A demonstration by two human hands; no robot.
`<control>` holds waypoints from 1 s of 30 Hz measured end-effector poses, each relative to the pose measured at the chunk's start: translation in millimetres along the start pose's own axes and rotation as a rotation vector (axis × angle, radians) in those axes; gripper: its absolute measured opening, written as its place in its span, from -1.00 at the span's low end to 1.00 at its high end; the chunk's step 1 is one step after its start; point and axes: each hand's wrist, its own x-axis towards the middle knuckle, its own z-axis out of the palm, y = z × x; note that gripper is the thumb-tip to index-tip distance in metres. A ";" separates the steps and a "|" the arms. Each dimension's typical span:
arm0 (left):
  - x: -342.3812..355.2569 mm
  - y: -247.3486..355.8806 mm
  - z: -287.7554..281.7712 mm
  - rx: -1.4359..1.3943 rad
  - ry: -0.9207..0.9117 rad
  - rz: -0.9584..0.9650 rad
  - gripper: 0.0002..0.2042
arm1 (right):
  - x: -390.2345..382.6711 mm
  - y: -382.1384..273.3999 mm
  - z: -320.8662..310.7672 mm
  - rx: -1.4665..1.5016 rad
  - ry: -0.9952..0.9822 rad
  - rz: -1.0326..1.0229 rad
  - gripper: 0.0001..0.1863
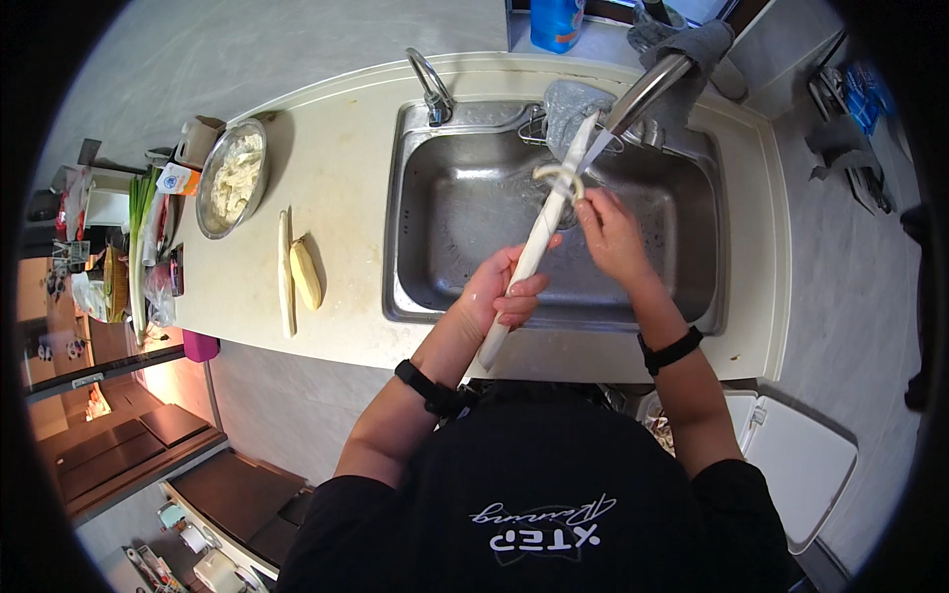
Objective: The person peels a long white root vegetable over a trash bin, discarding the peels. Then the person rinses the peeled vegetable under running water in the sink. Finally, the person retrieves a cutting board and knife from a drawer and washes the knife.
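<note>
My left hand (pixel 504 289) is wrapped round the lower half of a long, slender white root vegetable (pixel 539 237), held slanting over the near edge of the sink. Its upper end points up and right, close to the tap spout (pixel 647 94), where a stream of water falls. At that end, my right hand (pixel 615 235) pinches a curved cream-coloured piece (pixel 578 183) that bends across the root; whether it is a peeler or a strip of peel I cannot make out. The steel sink (pixel 390 237) lies beneath both hands.
On the counter (pixel 341 198) left of the sink lie a thin white stick (pixel 286 277) and a short yellowish piece (pixel 305 274). Farther left stand a metal bowl (pixel 259 188) of pale pieces and some green onions (pixel 138 247). A small tap (pixel 435 94) rises behind the sink.
</note>
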 end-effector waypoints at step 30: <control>-48.0 -9.9 -30.0 0.108 0.126 -0.104 -0.56 | 50.8 31.9 35.6 1.149 -0.132 0.748 -0.64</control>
